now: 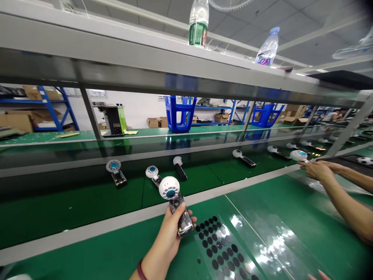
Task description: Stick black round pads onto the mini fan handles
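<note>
Green belt (72, 210) fills the middle of the frame from left to right, under a long steel shelf (116, 58) that crosses the top. Nearer you, lower right, is the green bench (291, 217), and on it lies a clear sheet of black dots (221, 249), just right of your wrist.

Four small fans lie apart along the belt at centre: one with a clear handle (115, 171), one just behind your own (153, 174), one face down (179, 166) and one further right (244, 157).

At the right edge a co-worker's hands (317, 170) close on another white fan (298, 155).

Your left hand (169, 233), bottom centre, wraps the handle of the handheld fan (175, 202), with the white head up over the bench's near rail. By the look of it you are holding the fan at the belt's edge. A next move would call for a steady grip and a free gap between the fans already there.

Only the fingertips of your right hand (319, 275) show at the bottom right, so I cannot tell how it is set.
</note>
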A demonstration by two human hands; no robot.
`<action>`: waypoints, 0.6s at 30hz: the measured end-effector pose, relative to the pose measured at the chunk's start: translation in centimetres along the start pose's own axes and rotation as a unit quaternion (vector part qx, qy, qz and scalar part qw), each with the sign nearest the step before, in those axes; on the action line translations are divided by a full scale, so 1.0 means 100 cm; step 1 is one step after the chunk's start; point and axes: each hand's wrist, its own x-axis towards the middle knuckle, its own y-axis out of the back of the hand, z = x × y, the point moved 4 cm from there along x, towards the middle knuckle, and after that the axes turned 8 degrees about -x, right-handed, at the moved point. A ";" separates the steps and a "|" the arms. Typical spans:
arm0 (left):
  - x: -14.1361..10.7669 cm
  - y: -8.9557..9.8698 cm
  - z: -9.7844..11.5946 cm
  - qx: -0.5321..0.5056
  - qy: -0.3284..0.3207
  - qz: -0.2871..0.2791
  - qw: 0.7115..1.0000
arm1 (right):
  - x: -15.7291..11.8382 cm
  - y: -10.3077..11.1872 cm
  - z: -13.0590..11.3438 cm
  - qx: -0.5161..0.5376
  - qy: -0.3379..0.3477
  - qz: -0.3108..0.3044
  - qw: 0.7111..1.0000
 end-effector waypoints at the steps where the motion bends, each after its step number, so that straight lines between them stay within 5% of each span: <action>1: 0.001 0.002 -0.001 0.004 -0.002 0.006 1.000 | -0.001 -0.001 0.000 -0.001 0.002 -0.004 1.000; 7: 0.016 0.019 0.007 0.020 -0.049 0.050 0.997 | -0.008 -0.008 -0.009 0.005 0.025 -0.016 1.000; 11: 0.025 0.022 0.014 -0.001 -0.082 0.040 0.996 | -0.012 -0.025 -0.039 0.008 0.042 -0.030 0.999; 14: 0.032 0.020 0.012 -0.025 -0.076 0.020 0.997 | -0.031 -0.068 -0.078 0.004 0.054 -0.074 0.996; 18: 0.039 0.018 0.004 -0.052 -0.054 0.016 0.997 | -0.083 -0.158 -0.143 -0.007 0.071 -0.154 0.986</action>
